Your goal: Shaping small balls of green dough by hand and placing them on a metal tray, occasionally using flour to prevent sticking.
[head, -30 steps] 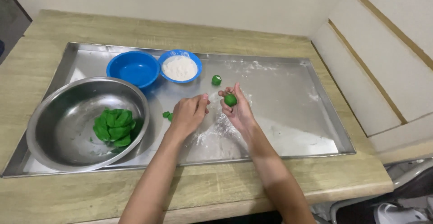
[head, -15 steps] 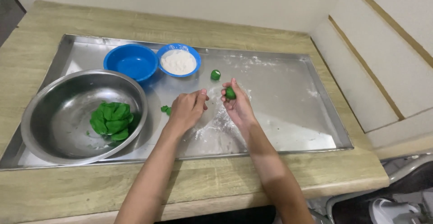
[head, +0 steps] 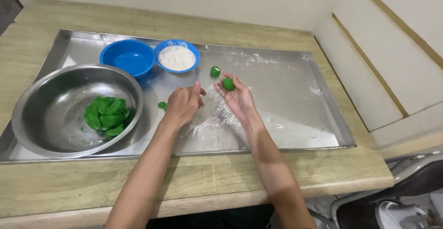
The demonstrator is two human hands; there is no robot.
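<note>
1. Green dough: two rolled balls. One green dough ball (head: pixel 228 84) sits on the fingers of the right hand (head: pixel 237 99), palm up, fingers loosely cupped under it, not clamped. Second dough ball (head: pixel 215 71) lies on the tray just beyond it, near the flour bowl.
2. One small green dough scrap (head: pixel 162 105) on the tray, just left of the left hand (head: pixel 183 103).
3. Left hand: back to the camera, fingers curled in, loosely closed. It looks empty, but the palm side is hidden, so I can't be sure. It hovers close to the right hand, not touching it.
4. One green dough lump (head: pixel 105 117), folded and uneven, in one large steel mixing bowl (head: pixel 44 90) at the tray's left end.
5. Two blue bowls side by side, rims touching or nearly: one empty blue bowl (head: pixel 117 53), one blue bowl of white flour (head: pixel 192 53).
6. One shallow steel tray (head: pixel 295 79) holds everything. Flour is dusted over its middle, thickest under the hands.
7. Hard to read: the tray's left edge is cut off by the frame, and the mixing bowl covers its front left corner.
8. Surface: light wood-grain worktop (head: pixel 83 183), plain pale wall behind, pale panelling with brown strips at right. A chair (head: pixel 397 196) is partly cut off at bottom right.
</note>
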